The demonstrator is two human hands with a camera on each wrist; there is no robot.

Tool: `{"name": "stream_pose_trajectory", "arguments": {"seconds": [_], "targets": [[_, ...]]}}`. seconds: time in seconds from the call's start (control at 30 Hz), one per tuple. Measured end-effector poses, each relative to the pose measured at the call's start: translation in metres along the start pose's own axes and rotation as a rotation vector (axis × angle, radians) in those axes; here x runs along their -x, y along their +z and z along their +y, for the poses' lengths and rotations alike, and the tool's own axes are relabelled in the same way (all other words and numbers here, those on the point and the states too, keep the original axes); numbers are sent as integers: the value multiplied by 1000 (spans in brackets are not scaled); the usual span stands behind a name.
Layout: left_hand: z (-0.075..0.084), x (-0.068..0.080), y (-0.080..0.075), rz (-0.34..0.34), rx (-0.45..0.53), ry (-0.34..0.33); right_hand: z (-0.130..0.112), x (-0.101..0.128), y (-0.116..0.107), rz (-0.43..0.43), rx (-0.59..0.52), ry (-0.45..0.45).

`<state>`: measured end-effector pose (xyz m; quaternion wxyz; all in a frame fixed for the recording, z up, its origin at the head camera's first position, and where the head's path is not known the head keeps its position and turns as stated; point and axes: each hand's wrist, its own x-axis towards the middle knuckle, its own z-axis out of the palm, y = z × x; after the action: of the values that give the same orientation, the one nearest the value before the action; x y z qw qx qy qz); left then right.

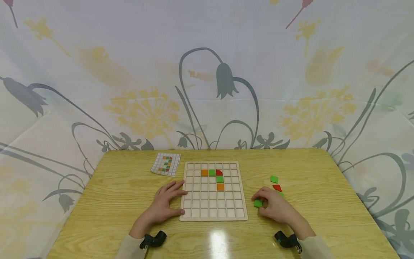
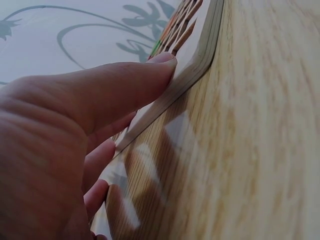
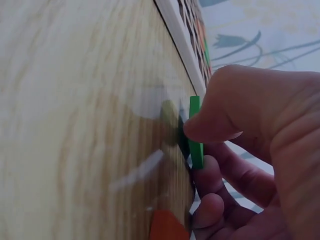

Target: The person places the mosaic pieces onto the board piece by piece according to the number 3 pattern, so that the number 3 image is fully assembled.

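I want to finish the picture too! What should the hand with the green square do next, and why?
Probably lift the green tile that the right hand pinches and carry it to the grid board, likely to an empty cell below the orange tile. The left hand steadies the board's edge, and the pattern card seems to show more coloured squares there.

Wooden surface (image 1: pixel 123 187), light grain, glossy. Gridded pattern card (image 1: pixel 165 164) is laid at the far left, near the backdrop. Floral backdrop cloth (image 1: pixel 207 72), white with grey and yellow flowers, is hung behind and to both sides.
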<state>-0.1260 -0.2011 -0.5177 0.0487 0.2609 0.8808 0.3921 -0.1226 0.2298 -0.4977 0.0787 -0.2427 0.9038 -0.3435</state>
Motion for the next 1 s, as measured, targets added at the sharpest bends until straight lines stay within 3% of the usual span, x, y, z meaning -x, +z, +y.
{"name": "stream_pose_trajectory", "arguments": {"seconds": [0.47,1.0], "targets": [[1,0,-1,2,9,6,2,-2,-1,90,-9,19],[0,0,0,2,10,-5,-14,-31,9,138,20,-22]]}}
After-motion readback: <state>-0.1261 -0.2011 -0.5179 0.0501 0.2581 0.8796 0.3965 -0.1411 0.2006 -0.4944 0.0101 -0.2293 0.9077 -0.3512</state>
